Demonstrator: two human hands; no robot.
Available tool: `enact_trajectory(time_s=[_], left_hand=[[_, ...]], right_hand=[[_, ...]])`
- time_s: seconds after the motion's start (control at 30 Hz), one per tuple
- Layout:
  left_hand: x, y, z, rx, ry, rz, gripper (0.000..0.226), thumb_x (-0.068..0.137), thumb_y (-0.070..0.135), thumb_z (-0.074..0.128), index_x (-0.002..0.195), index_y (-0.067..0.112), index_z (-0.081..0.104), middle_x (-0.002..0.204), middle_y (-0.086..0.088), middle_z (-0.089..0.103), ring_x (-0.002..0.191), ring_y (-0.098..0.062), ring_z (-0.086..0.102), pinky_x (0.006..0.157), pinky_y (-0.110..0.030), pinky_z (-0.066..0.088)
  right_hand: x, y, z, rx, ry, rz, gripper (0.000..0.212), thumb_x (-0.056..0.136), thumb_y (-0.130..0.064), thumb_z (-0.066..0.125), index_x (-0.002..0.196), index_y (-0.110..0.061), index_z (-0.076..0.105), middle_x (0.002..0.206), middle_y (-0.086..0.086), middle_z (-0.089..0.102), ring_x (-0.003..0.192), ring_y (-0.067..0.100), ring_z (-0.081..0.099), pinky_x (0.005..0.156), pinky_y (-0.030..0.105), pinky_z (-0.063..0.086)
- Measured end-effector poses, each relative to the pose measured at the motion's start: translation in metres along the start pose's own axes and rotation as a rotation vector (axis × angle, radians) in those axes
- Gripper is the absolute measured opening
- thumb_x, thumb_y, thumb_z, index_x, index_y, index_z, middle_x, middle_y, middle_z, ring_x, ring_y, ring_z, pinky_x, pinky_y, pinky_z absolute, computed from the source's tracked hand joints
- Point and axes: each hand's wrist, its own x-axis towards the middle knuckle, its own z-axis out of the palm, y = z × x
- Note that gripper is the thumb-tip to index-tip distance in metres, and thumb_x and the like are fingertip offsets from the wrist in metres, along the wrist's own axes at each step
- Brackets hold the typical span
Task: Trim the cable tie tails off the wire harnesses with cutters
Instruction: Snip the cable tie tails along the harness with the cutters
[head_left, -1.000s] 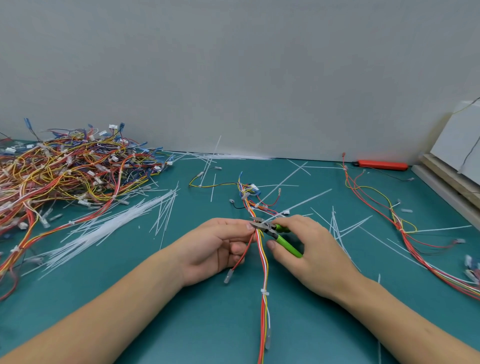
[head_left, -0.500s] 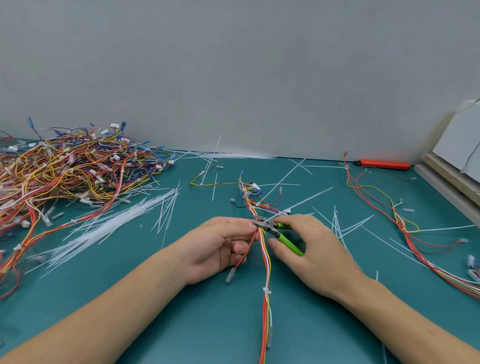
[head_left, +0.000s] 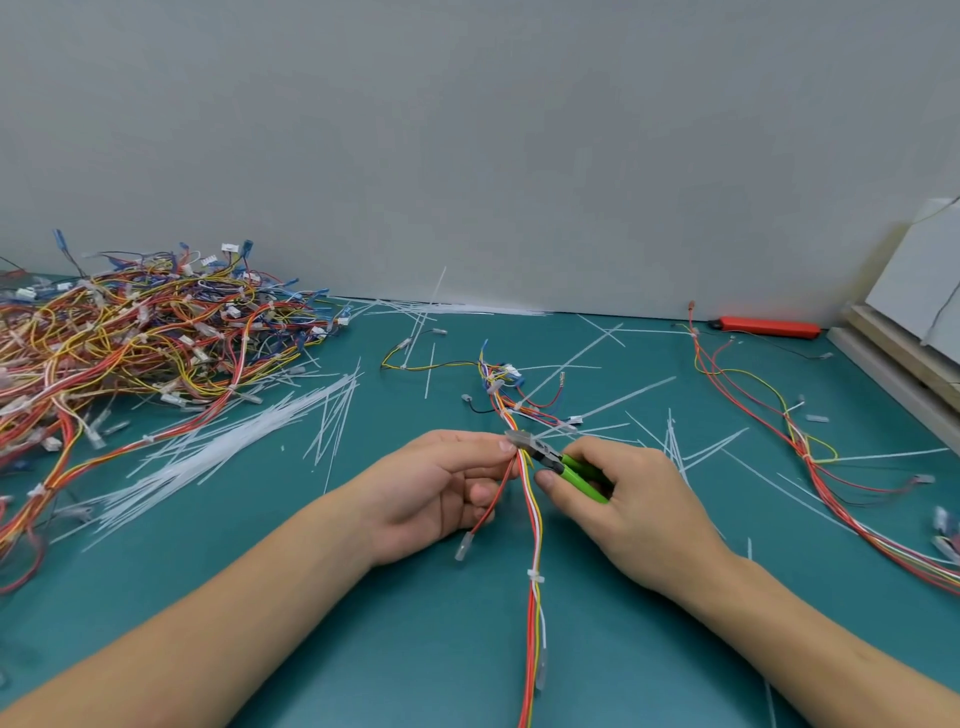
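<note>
A wire harness (head_left: 533, 525) of red, yellow, orange and white wires runs from the table's middle toward me. My left hand (head_left: 431, 488) pinches it at a tie point near the fingertips. My right hand (head_left: 623, 499) grips green-handled cutters (head_left: 569, 467), whose metal jaws sit at the harness right beside my left fingertips. A long white tie tail (head_left: 608, 405) leads up and right from the jaws. Lower down the harness a trimmed white tie (head_left: 535, 576) wraps the wires.
A big heap of harnesses (head_left: 130, 343) fills the left side. Loose white tie tails (head_left: 218, 441) lie scattered over the teal mat (head_left: 363, 649). Another harness (head_left: 810, 457) lies at the right, a red tool (head_left: 763, 327) by the wall, boards (head_left: 904, 358) at far right.
Both hands and the cutters stay at the same tie point; the view has shifted only slightly. No tail has visibly dropped.
</note>
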Motion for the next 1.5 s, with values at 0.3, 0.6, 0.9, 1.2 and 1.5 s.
enact_trajectory(time_s=[0.3, 0.6, 0.9, 1.2, 1.5], left_hand=[[0.0, 0.0001, -0.0004, 0.018, -0.012, 0.009, 0.012, 0.091, 0.02, 0.068, 0.1, 0.011, 0.07, 0.081, 0.003, 0.064, 0.051, -0.006, 0.043, 0.057, -0.022, 0.038], [-0.0002, 0.0005, -0.0004, 0.02, -0.023, 0.019, 0.008, 0.093, 0.021, 0.068, 0.094, 0.014, 0.072, 0.081, 0.004, 0.065, 0.052, -0.006, 0.043, 0.056, -0.022, 0.04], [-0.0015, 0.0009, 0.001, 0.015, -0.019, 0.019, 0.01, 0.09, 0.022, 0.068, 0.091, 0.015, 0.074, 0.084, 0.002, 0.064, 0.051, -0.007, 0.043, 0.055, -0.023, 0.041], [-0.002, 0.0028, 0.002, 0.015, -0.043, 0.012, 0.011, 0.087, 0.025, 0.069, 0.087, 0.017, 0.077, 0.084, 0.003, 0.065, 0.051, -0.007, 0.041, 0.052, -0.023, 0.043], [-0.0013, 0.0028, 0.0019, 0.02, -0.059, 0.02, 0.01, 0.09, 0.026, 0.068, 0.087, 0.019, 0.076, 0.084, 0.004, 0.065, 0.051, -0.008, 0.042, 0.053, -0.024, 0.044]], right_hand=[[-0.0003, -0.0025, -0.0016, -0.037, 0.005, 0.003, 0.044, 0.089, -0.068, 0.053, 0.077, -0.026, 0.054, 0.065, -0.006, 0.052, 0.066, 0.017, 0.05, 0.058, 0.032, 0.04], [0.0, -0.0027, -0.0026, -0.05, 0.009, -0.012, 0.044, 0.089, -0.07, 0.05, 0.078, -0.028, 0.055, 0.067, -0.01, 0.053, 0.065, 0.015, 0.049, 0.055, 0.027, 0.034], [-0.0003, -0.0038, -0.0031, -0.046, 0.016, -0.007, 0.045, 0.089, -0.07, 0.05, 0.079, -0.027, 0.056, 0.065, -0.01, 0.052, 0.064, 0.015, 0.048, 0.054, 0.029, 0.035], [0.0005, -0.0052, -0.0034, -0.036, 0.017, -0.002, 0.045, 0.091, -0.068, 0.052, 0.077, -0.025, 0.054, 0.064, -0.006, 0.05, 0.062, 0.016, 0.047, 0.052, 0.029, 0.032], [0.0005, -0.0039, -0.0031, -0.003, 0.025, 0.017, 0.047, 0.09, -0.069, 0.052, 0.084, -0.023, 0.061, 0.063, -0.003, 0.051, 0.06, 0.017, 0.047, 0.052, 0.028, 0.033]])
